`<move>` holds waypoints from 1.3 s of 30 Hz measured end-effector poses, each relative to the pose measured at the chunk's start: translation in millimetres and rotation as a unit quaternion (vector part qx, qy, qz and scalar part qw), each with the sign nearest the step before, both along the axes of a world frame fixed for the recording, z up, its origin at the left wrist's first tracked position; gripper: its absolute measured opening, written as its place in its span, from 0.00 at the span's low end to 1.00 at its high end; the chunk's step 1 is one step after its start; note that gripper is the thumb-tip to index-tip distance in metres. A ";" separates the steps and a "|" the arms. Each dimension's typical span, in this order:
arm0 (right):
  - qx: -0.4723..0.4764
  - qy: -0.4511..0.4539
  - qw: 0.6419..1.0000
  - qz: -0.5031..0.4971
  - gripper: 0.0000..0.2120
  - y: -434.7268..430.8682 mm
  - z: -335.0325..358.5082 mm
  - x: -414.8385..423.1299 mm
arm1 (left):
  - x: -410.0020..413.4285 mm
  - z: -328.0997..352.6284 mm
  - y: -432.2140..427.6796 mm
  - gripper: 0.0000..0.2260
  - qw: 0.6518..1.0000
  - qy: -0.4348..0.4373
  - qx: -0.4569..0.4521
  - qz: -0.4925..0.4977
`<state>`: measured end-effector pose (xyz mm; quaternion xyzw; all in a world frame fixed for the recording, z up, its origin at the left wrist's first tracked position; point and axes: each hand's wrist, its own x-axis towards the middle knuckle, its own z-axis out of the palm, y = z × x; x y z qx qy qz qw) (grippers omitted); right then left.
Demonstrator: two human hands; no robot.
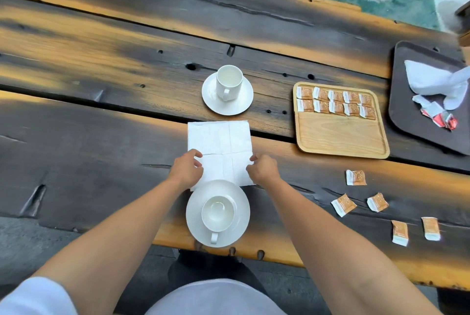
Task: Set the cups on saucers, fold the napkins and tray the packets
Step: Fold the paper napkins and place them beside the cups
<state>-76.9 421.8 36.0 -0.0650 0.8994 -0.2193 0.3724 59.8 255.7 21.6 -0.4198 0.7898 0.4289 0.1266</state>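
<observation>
A white napkin [219, 144] lies unfolded flat on the dark wooden table. My left hand [187, 168] pinches its left edge and my right hand [263, 169] pinches its right edge, both at the middle crease. A white cup [218, 213] stands on a saucer [239, 228] close to me, overlapping the napkin's near edge. A second cup [229, 82] sits on a saucer [241, 103] beyond the napkin. A wooden tray [340, 136] at the right holds two rows of orange packets [335, 102]. Several loose packets [356, 177] lie on the table at the right.
A dark tray [407, 101] at the far right edge carries crumpled white napkins [432, 80] and red-and-white wrappers [440, 117]. The table's near edge runs just behind the close saucer. A green patterned floor shows beyond the table's far edge.
</observation>
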 end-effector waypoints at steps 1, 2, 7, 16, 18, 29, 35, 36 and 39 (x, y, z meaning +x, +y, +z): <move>-0.001 0.004 1.000 0.006 0.18 -5.5 -1.9 -8.3 | -6.3 -2.7 -6.0 0.14 1.000 -0.003 -0.007 0.004; -0.002 0.007 1.000 0.010 0.17 -10.3 -3.1 -15.0 | -11.3 -5.2 -11.1 0.14 1.000 -0.004 -0.013 0.008; 0.006 0.026 1.000 0.012 0.17 -31.5 -18.5 -51.0 | -38.7 -25.6 -30.0 0.16 0.998 0.003 -0.033 0.044; -0.023 0.105 0.993 0.038 0.19 -62.1 -55.5 -82.7 | -62.1 -60.2 -67.8 0.16 0.983 0.049 -0.163 0.072; -0.027 0.113 0.993 0.030 0.19 -65.9 -61.3 -84.5 | -64.7 -68.7 -74.0 0.15 0.984 0.038 -0.164 0.060; -0.043 0.105 0.993 -0.040 0.11 -76.0 -77.2 -87.7 | -72.7 -81.1 -82.2 0.02 0.981 0.029 -0.183 0.052; -0.075 0.080 0.991 -0.073 0.11 -75.5 -76.9 -92.3 | -76.9 -73.3 -84.3 0.03 0.983 0.065 -0.168 0.041; -0.077 0.080 0.991 -0.073 0.10 -72.9 -76.5 -92.9 | -77.1 -71.6 -83.9 0.03 0.983 0.065 -0.169 0.040; -0.088 0.075 0.990 -0.084 0.06 -66.3 -72.9 -92.2 | -76.2 -66.8 -85.6 0.04 0.981 0.058 -0.177 0.045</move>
